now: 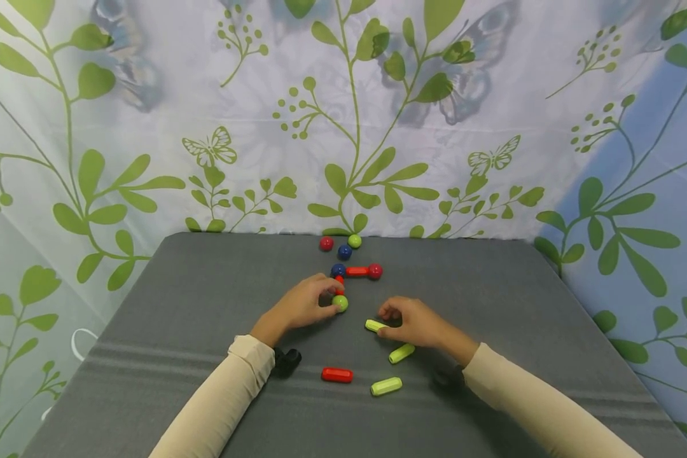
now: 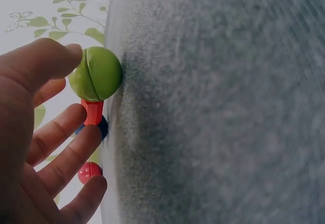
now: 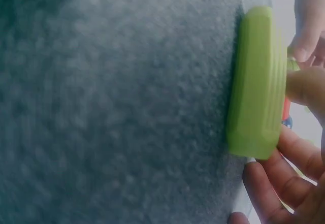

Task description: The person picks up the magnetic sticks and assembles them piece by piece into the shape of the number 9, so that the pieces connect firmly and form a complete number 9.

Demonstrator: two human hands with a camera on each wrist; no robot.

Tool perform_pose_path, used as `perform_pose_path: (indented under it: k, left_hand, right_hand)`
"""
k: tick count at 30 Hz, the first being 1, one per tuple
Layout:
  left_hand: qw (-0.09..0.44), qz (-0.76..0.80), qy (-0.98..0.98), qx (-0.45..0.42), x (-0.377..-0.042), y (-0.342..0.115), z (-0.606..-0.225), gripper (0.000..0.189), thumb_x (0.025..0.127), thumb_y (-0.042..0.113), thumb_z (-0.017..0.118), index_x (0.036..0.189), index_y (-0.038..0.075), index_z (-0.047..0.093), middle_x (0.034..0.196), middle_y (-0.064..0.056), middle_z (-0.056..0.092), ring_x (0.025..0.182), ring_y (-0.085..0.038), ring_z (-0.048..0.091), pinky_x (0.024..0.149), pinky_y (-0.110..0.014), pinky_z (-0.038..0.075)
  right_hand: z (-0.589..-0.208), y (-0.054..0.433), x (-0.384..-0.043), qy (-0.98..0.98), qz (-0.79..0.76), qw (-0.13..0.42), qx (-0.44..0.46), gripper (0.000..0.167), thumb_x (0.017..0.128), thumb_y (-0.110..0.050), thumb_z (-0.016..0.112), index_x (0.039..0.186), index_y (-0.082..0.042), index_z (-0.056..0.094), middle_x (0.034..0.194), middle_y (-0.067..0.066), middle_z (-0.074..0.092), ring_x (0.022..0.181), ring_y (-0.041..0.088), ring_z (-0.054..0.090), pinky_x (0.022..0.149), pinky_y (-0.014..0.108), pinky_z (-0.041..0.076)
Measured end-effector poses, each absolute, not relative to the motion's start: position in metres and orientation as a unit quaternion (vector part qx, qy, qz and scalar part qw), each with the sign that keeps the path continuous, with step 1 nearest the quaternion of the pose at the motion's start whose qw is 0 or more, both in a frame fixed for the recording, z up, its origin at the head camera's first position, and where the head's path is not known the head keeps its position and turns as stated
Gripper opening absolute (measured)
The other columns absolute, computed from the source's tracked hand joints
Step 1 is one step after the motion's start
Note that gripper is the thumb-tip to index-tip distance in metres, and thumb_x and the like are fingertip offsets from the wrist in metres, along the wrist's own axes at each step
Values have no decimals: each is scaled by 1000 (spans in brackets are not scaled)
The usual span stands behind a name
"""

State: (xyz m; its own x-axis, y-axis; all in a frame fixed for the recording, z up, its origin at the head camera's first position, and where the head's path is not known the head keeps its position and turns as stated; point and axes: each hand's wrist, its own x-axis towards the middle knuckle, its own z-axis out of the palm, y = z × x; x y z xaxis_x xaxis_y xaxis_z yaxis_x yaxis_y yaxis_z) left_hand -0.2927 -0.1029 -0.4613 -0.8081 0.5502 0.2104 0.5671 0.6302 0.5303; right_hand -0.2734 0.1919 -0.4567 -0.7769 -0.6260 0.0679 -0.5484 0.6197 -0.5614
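Lime-green, this faceted rod (image 1: pixel 373 325) near the green ball (image 1: pixel 341 304) looks light, stiff, best pinched mid-length; left hand (image 1: pixel 305 302), fingers loosely spread, touches that ball; right hand (image 1: pixel 416 322), I can't tell whether gripping.

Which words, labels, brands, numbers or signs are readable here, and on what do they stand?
None: no text is readable on the nearer green ball, yellow-green rod by the right hand, or printed backdrop.
Any marks on the farther blue ball are too small to judge.

green ball (image 2: pixel 104 74): smooth glossy plastic | green rod (image 3: pixel 256 82): smooth plastic | table cover (image 2: pixel 213 107): rough matt cloth
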Motion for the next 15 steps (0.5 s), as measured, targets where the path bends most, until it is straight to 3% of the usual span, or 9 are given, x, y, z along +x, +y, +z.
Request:
perform_pose_path:
  k: [9, 15]
  left_hand:
    - [18, -293, -903, -313, -293, -103, -466, 29, 89, 19, 80, 115, 16, 70, 112, 0, 63, 98, -16, 62, 88, -37, 51]
    - [18, -293, -905, -308, -293, -103, -466, 30, 87, 23, 82, 114, 19, 68, 109, 2, 63, 97, -16, 61, 86, -38, 50]
  right_hand:
    - [-460, 188, -270, 904, -260, 24, -338, 18, 84, -21, 84, 94, -16, 70, 88, -8, 61, 81, 11, 59, 74, 34, 49]
    - [-461, 189, -273, 902, -267, 27, -338, 15, 85, -19, 83, 92, -17, 70, 84, -9, 60, 77, 10, 57, 69, 30, 47]
